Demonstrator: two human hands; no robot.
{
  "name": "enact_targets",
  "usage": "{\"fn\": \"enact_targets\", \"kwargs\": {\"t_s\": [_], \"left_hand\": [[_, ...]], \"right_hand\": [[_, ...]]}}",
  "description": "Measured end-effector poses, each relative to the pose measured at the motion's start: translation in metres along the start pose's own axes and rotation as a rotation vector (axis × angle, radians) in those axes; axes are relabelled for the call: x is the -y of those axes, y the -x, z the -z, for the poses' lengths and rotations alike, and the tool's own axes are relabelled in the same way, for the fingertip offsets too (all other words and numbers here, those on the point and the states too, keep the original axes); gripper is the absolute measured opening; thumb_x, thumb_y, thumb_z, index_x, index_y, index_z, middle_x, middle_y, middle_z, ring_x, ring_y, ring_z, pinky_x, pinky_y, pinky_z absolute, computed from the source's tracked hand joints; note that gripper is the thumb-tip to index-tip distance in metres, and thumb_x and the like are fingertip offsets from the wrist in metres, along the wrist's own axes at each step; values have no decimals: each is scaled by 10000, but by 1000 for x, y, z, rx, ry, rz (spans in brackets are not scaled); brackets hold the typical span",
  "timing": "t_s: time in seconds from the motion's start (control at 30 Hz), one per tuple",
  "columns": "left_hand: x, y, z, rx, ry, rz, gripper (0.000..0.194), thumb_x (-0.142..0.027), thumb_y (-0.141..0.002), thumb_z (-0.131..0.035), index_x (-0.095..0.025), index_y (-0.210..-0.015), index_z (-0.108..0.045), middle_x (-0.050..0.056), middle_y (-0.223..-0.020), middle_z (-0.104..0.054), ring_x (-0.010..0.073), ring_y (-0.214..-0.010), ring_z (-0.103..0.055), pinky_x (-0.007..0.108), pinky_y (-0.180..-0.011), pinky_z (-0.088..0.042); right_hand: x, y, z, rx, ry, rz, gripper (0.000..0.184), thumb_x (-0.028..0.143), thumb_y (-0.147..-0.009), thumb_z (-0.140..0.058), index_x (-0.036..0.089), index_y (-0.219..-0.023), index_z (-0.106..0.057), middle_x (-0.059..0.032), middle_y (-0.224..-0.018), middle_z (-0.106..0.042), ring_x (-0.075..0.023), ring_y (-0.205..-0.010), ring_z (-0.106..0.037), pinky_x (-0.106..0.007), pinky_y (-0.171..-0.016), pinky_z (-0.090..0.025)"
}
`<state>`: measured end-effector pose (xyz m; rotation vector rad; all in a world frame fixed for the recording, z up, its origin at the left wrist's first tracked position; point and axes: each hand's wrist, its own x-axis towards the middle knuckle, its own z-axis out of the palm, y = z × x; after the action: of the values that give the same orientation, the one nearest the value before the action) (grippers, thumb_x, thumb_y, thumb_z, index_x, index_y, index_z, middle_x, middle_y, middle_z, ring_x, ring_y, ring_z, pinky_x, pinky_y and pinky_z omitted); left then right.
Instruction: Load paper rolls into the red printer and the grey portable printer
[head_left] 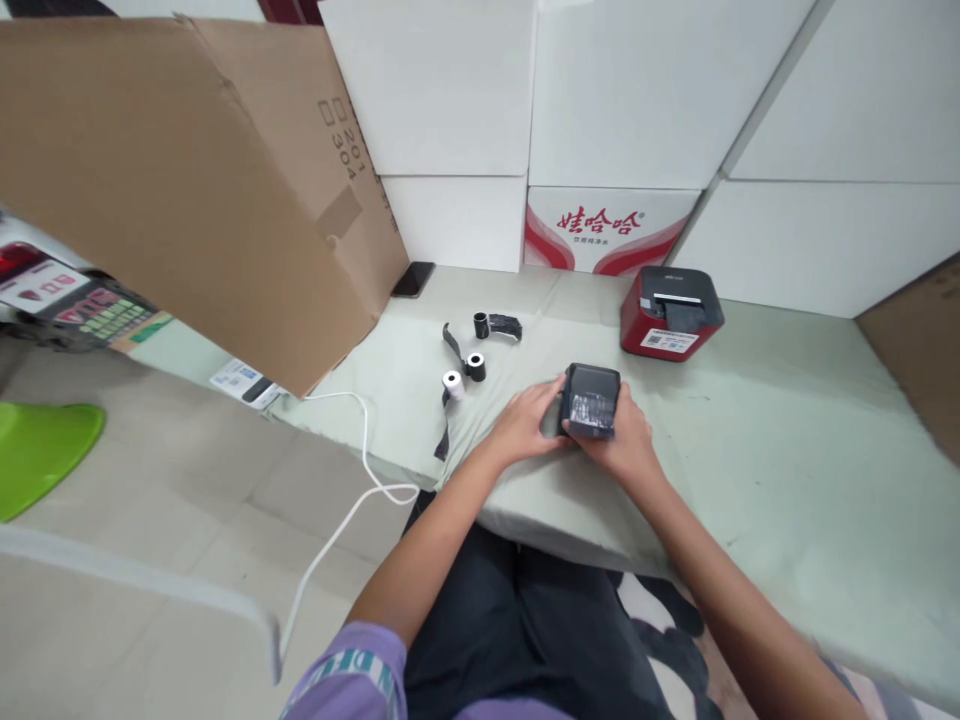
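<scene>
A small black boxy device (pixel 592 400), possibly a portable printer, is between my two hands, just over the table's front part. Shiny clear film or tape covers its lower face. My right hand (pixel 626 435) wraps its right side and lower edge. On the other side, my left hand (pixel 532 420) grips the left edge with fingers at the upper corner and thumb low; a dark flap-like part shows there. Left of my hands lie a white roll (pixel 453 384) with a dark strip, a black-and-white roll (pixel 475 366) with a dark strip, and a black roll (pixel 481 325) beside a crumpled dark strip (pixel 505 326).
A red and black printer (pixel 671 312) stands at the right. White cartons (pixel 600 90) line the back, and a large brown carton (pixel 247 170) stands left. A phone (pixel 413 279) lies by that carton. A white cable (pixel 366 440) hangs off the front edge.
</scene>
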<state>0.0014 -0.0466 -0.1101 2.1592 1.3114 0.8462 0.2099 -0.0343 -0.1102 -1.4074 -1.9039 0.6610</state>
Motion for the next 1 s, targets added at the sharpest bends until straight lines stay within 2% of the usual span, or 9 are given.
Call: {"fn": "enact_targets", "kwargs": {"t_s": [0.1, 0.27, 0.37, 0.43, 0.6, 0.73, 0.87, 0.93, 1.0], "left_hand": [[0, 0, 0, 0, 17, -11, 1010, -375, -786, -757, -267, -1644, -236, 133, -1583, -478, 332, -1406, -510, 480, -1156, -416], [-2, 0, 1, 10, 6, 25, 1028, -372, -800, -736, -258, -1658, -181, 130, -1567, -506, 332, -1340, -558, 472, -1098, -447], [-3, 0, 2, 66, -28, 28, 1059, -402, -817, -734, -268, -1665, -116, 115, -1519, -559, 325, -1315, -570, 484, -1092, -433], [-3, 0, 2, 94, -49, 32, 1083, -421, -817, -743, -277, -1666, -88, 109, -1496, -578, 317, -1299, -579, 486, -1095, -421], [-5, -1, 3, 122, -76, 52, 1075, -411, -826, -741, -288, -1664, -80, 105, -1484, -582, 304, -1289, -576, 496, -1106, -400], [-8, -2, 2, 121, -78, 61, 1050, -391, -827, -741, -284, -1662, -113, 102, -1471, -594, 303, -1278, -572, 507, -1117, -392], [-6, 0, 0, 63, 76, 108, 968, -360, -822, -741, -248, -1639, -232, 104, -1460, -604, 267, -1173, -615, 495, -1109, -419], [-3, -1, 3, -7, 257, 185, 857, -356, -853, -701, -217, -1606, -316, 117, -1443, -615, 225, -1086, -641, 451, -1045, -483], [-3, -9, 10, -59, 415, 283, 719, -359, -882, -662, -186, -1539, -428, 138, -1408, -636, 209, -1054, -654, 407, -953, -539]], "right_hand": [[14, 0, -12, -207, 122, -82, 1021, 624, -653, -803, 223, -1467, -334, -232, -1289, -629, -479, -1215, -588, -631, -1005, -457], [18, -3, -13, -213, 107, -59, 1152, 581, -619, -818, 116, -1526, -283, -286, -1340, -596, -498, -1254, -557, -657, -1066, -413], [7, -5, 9, -250, 14, -42, 1071, 566, -614, -826, 173, -1495, -361, -221, -1295, -640, -454, -1203, -604, -599, -1027, -477], [-6, -5, 33, -286, -25, -100, 986, 569, -613, -836, 212, -1439, -434, -181, -1226, -675, -423, -1129, -647, -541, -945, -534], [-50, -8, 85, -385, 64, -269, 1028, 575, -543, -891, 211, -1407, -469, -199, -1221, -674, -457, -1141, -642, -544, -911, -545], [-69, -11, 96, -320, 79, -267, 1146, 608, -515, -897, 201, -1474, -420, -225, -1296, -636, -511, -1270, -562, -618, -1004, -500], [-78, -9, 118, -132, 33, -396, 1440, 578, -444, -935, 163, -1619, -213, -321, -1560, -409, -570, -1492, -295, -683, -1155, -344], [-89, -8, 142, -11, -120, -388, 1428, 560, -436, -923, 243, -1634, -212, -250, -1654, -322, -512, -1542, -252, -655, -1214, -288], [-100, -14, 167, 57, -282, -374, 1290, 572, -468, -885, 359, -1600, -304, -153, -1675, -337, -445, -1555, -276, -639, -1231, -275]]}}
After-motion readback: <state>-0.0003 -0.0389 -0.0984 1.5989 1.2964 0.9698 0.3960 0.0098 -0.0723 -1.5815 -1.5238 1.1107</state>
